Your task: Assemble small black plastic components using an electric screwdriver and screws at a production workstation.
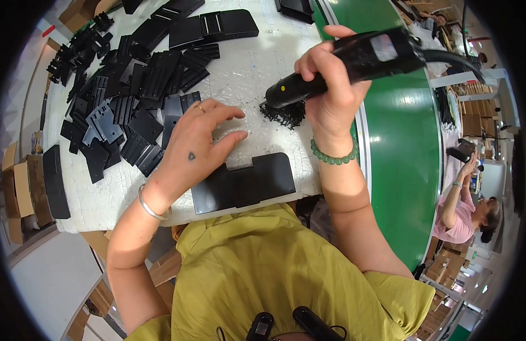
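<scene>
My right hand (pixel 334 85) is wrapped round a corded black electric screwdriver (pixel 359 59), held tilted. Its lower end points down at a heap of small black screws (pixel 286 115) on the white table (pixel 234 85), hiding part of the heap. Over the table to the left hovers my left hand (pixel 200 133), its thumb and index finger apart and nothing visible between them. Just below that hand, at the near edge, lies a flat black plastic panel (pixel 246 184) with a notch in its far side.
Piled black plastic pieces (pixel 138 108) cover the table's left. Beyond them lie black housings (pixel 215 28) and clustered small black parts (pixel 81 51). A green conveyor belt (pixel 396 170) runs along the right. Past it, a person in pink (pixel 459 213) raises their hands. Cardboard boxes (pixel 30 184) stand left.
</scene>
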Tool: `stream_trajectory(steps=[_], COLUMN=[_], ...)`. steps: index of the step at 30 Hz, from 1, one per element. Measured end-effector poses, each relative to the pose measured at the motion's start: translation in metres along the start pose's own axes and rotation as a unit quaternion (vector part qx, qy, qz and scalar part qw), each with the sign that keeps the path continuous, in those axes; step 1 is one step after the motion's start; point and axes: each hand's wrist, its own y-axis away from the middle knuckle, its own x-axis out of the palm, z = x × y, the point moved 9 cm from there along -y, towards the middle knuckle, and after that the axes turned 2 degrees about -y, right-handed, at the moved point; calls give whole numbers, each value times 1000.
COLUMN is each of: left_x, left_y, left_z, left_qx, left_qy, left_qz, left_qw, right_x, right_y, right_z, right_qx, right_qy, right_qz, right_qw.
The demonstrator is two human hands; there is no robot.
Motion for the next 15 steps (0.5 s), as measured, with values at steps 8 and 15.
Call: stream_trajectory(steps=[8, 15], left_x=[13, 15], left_y=[-37, -47], left_z=[-14, -23], left_qx=[133, 133], left_qy=[-34, -39], left_qz=[-60, -82], left_qw=[989, 987], right_x=[-9, -25], right_y=[1, 1], right_z=[28, 49], right_qx=[-38, -66], right_qy=[-159, -117], right_qz=[5, -11], right_qw=[986, 991])
